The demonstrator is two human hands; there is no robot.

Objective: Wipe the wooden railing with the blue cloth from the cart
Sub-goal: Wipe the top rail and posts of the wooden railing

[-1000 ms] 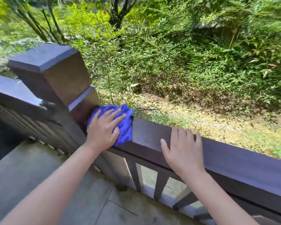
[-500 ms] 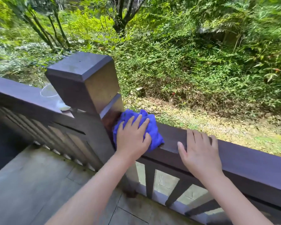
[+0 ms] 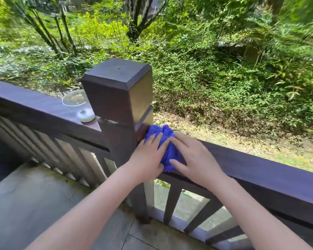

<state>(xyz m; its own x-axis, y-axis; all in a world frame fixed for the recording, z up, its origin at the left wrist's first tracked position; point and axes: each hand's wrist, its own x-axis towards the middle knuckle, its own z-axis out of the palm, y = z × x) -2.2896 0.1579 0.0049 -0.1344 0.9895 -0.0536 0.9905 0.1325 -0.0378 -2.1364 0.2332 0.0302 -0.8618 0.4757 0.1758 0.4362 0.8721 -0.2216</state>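
Note:
A bunched blue cloth (image 3: 167, 141) lies on the dark wooden railing (image 3: 257, 170), right against the square corner post (image 3: 116, 91). My left hand (image 3: 148, 157) presses flat on the cloth's left part, fingers spread toward the post. My right hand (image 3: 195, 157) rests on the cloth's right side, its fingers over the fabric and the thumb on the rail's inner edge. Most of the cloth is hidden beneath both hands.
On the left rail section sit a clear glass dish (image 3: 74, 98) and a small white round object (image 3: 85, 115), close to the post. Vertical balusters (image 3: 172, 201) run below the rail. Grey floor tiles (image 3: 34, 204) lie underfoot. Dense green plants fill the slope beyond.
My right hand slid left along the rail and came onto the cloth beside my left hand. The view turned left, so the post sits nearer the middle.

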